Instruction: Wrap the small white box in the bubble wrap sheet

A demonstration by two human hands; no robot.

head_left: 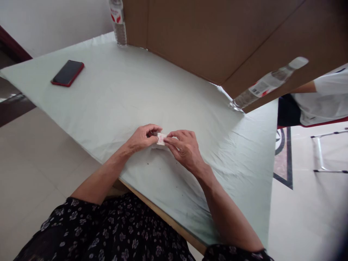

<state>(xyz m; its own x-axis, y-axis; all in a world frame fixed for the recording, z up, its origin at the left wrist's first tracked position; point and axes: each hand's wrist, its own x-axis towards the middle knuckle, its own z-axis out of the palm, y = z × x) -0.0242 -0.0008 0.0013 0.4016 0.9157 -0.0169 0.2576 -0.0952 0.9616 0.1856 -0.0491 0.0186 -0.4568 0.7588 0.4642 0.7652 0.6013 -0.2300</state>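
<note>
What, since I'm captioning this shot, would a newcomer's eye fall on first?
Probably the big brown cardboard panel filling much of the upper right. Next, near the centre, the small white rectangular piece with reddish print between the left hand and the right hand. Then the dark-screened phone in a red case, lying at upper left on the pale green cloth.

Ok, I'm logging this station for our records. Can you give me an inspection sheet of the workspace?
Surface: pale tablecloth, wrinkled at right, few dark specks.
Handled things: small white item with red print.
Clutter: phone, left bottle and right bottle beside cardboard.
Hands: right hand pinches the item; left hand at its other end, grip unclear.
Cables: nothing seen.
Surroundings: person in white at right, pale floor.
</note>
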